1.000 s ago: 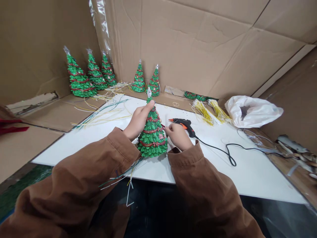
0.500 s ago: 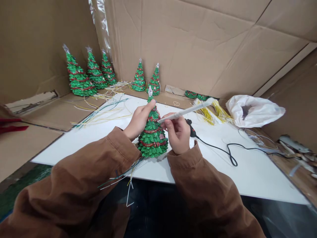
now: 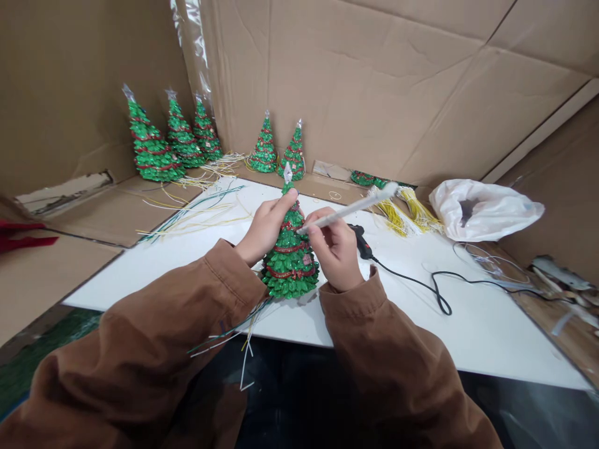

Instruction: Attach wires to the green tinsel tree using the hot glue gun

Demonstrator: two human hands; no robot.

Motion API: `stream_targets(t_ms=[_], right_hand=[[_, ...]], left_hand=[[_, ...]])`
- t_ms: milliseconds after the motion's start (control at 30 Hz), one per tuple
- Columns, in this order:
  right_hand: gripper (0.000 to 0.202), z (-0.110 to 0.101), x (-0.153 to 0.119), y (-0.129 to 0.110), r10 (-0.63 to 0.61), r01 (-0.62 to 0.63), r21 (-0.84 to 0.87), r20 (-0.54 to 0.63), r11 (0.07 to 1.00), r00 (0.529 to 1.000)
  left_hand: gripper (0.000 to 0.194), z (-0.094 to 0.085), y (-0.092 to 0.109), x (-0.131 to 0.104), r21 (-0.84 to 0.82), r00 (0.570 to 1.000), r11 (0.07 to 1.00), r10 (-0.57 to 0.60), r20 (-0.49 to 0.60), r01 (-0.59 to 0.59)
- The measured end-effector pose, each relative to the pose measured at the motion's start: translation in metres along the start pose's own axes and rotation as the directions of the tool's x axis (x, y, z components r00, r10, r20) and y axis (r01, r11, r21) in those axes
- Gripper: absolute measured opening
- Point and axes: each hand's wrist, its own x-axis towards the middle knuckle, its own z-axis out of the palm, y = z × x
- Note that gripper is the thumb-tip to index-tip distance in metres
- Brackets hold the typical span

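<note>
A small green Christmas tree figure (image 3: 291, 265) with red garlands and a clear top piece stands upright on the white board (image 3: 402, 337). My left hand (image 3: 266, 227) is closed round its upper left side, the thumb near the top. In my right hand (image 3: 337, 249) a thin whitish stick (image 3: 353, 207) is pinched like a pen. Its pointed tip meets the middle of the tree's right side, while the thicker end points up and right. From under the tree, green, white and yellow wires (image 3: 246, 333) hang over the board's front edge.
Several similar trees (image 3: 154, 146) stand along the cardboard walls at the back and left. Loose wires (image 3: 196, 209) lie on the left. A black corded tool (image 3: 362, 243), yellow wire bundles (image 3: 395, 215) and a white plastic bag (image 3: 486, 209) are on the right.
The view has shifted slightly. The stick's upper end has tilted a little while its tip stays at about the same spot on the tree. My left hand keeps its hold.
</note>
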Motion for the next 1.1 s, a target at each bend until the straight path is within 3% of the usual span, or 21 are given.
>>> stream_targets(t_ms=[233, 1100], right_hand=[[0.015, -0.0014, 0.002, -0.0007, -0.06, 0.057, 0.081, 0.036, 0.995, 0.998], [0.01, 0.0003, 0.0043, -0.0074, -0.009, 0.021, 0.226, -0.054, 0.974, 0.999]], left_hand=[[0.047, 0.0021, 0.0054, -0.0043, 0.052, 0.999, 0.998, 0.036, 0.03, -0.037], [0.045, 0.0058, 0.0025, -0.0056, 0.09, 0.987, 0.987, 0.125, 0.101, -0.134]])
